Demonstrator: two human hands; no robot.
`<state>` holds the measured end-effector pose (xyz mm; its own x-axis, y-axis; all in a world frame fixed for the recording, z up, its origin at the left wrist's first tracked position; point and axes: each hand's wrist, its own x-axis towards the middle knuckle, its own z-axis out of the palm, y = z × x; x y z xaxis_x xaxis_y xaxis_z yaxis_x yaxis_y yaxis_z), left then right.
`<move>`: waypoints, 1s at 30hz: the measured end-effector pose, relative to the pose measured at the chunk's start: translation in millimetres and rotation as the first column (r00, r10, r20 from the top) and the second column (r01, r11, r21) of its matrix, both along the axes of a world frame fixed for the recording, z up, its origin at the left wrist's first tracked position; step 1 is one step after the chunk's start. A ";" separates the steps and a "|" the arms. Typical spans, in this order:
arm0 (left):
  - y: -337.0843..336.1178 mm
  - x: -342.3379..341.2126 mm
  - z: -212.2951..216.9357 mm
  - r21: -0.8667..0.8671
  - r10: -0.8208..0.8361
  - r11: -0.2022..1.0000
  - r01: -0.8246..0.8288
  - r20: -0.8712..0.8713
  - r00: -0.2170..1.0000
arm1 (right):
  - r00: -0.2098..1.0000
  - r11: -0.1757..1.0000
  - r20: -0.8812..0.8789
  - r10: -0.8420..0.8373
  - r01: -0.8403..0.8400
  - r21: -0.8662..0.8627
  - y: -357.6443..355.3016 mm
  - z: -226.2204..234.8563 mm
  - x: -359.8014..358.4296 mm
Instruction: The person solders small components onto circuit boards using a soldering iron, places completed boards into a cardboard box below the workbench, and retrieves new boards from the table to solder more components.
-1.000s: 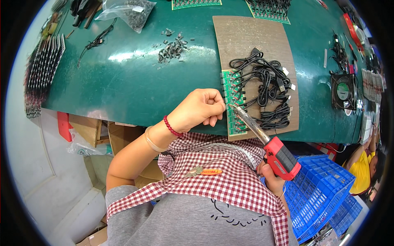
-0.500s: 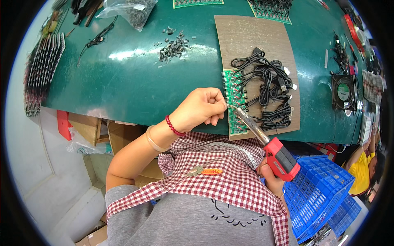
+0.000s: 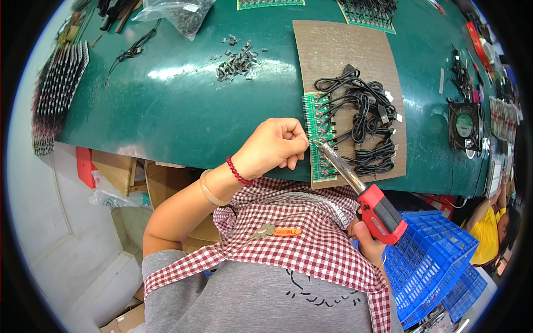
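My right hand [image 3: 368,242] is wrapped round the red and black handle of a soldering iron [image 3: 382,213]. The iron's metal tip points up and left, reaching the green circuit board [image 3: 323,162] close to my left fingertips. My left hand [image 3: 280,143] is closed in a pinch at the board's left edge; whatever it holds is too small and hidden to name. Along that left edge runs a row of pins. Black cables [image 3: 363,114] lead off the board's right side in coiled bundles. Under board and cables lies a brown wooden sheet [image 3: 347,50].
A loose pile of small black pin connectors [image 3: 237,65] lies on the green table [image 3: 183,111]. Behind it are a clear plastic bag [image 3: 186,16] and more circuit boards [image 3: 369,14]. A small fan [image 3: 465,125] stands at right. Blue crates [image 3: 430,258] and another person [image 3: 488,236] are lower right.
The whole view has shifted very slightly. Both hands and the soldering iron stay at nearly the same spot on the circuit board.
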<state>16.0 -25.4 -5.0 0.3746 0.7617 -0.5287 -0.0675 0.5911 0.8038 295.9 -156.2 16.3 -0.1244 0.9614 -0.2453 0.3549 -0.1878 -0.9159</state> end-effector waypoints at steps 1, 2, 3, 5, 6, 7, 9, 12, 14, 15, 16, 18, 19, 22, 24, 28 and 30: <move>0.2 0.4 0.7 0.004 -0.002 1.000 0.002 -0.004 1.000 | 1.000 1.000 0.001 0.001 -0.001 0.000 0.0 1.5 -1.6; 0.2 0.6 1.2 0.003 -0.001 1.000 0.001 -0.003 1.000 | 1.000 1.000 -0.008 -0.028 0.028 -0.011 0.0 4.5 -4.4; 0.2 0.7 1.7 0.003 -0.001 1.000 0.001 -0.009 1.000 | 0.998 0.998 -0.017 -0.057 0.057 -0.023 0.5 7.5 -5.9; -0.3 0.9 1.4 0.001 0.000 1.000 0.000 -0.016 1.000 | 0.999 0.998 -0.003 -0.041 0.040 -0.049 3.7 13.1 -6.4; -0.6 1.0 0.8 0.002 0.006 1.000 -0.006 -0.015 1.000 | 1.000 0.997 0.010 -0.024 0.025 -0.074 4.7 14.1 -6.3; -0.5 1.3 0.7 0.004 0.009 1.000 -0.009 -0.014 1.000 | 1.000 0.997 0.010 -0.026 0.026 -0.074 3.4 12.0 -5.2; -0.1 2.3 0.8 -0.001 0.011 1.000 -0.011 -0.011 1.000 | 0.998 0.995 -0.020 -0.056 0.054 -0.079 -1.0 5.9 -0.6; -0.3 1.7 0.8 -0.009 0.025 1.000 -0.025 -0.011 1.000 | 1.000 0.976 0.005 0.008 -0.006 -0.216 -0.7 15.6 6.7; -0.3 2.3 1.7 -0.010 0.025 1.000 -0.025 -0.010 1.000 | 1.000 0.986 0.007 -0.012 0.013 -0.164 -5.9 7.9 9.4; 0.1 2.5 2.1 -0.002 0.019 1.000 -0.019 -0.022 1.000 | 1.000 0.993 0.007 -0.031 0.031 -0.110 -8.3 4.6 11.1; 0.2 2.7 2.3 0.007 0.014 1.000 -0.014 -0.037 0.999 | 0.999 0.993 0.005 -0.032 0.032 -0.110 -7.1 7.0 8.6; 0.6 5.0 3.3 0.006 0.014 1.000 -0.014 -0.043 0.999 | 0.978 0.973 -0.135 -0.161 0.135 -0.186 -5.3 13.9 4.1; -0.1 3.8 2.3 0.005 0.020 1.000 -0.020 -0.044 0.999 | 0.979 0.974 -0.133 -0.157 0.131 -0.186 -3.1 17.3 0.5; -1.6 1.6 1.1 -0.005 0.023 1.000 -0.024 -0.039 0.999 | 0.967 0.974 -0.171 -0.189 0.162 -0.161 0.2 21.0 -4.3; -2.3 2.2 2.9 -0.007 0.020 1.000 -0.020 -0.047 0.999 | 0.953 0.971 -0.210 -0.216 0.188 -0.149 -0.3 18.3 -3.1; 3.2 -3.9 14.0 0.026 -0.070 0.997 0.074 -0.130 0.989 | 0.976 0.989 -0.164 -0.145 0.142 -0.032 7.6 22.0 -11.7; 14.4 -19.2 9.4 0.298 0.039 0.951 0.084 -0.384 0.923 | 0.963 0.984 -0.204 -0.178 0.180 -0.011 8.5 20.3 -10.3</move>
<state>-3.2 -10.9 4.3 0.2104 0.9011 -0.3791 0.2901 0.3128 0.9044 285.6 -147.8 36.7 0.0032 0.9742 -0.2257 0.1218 -0.2244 -0.9669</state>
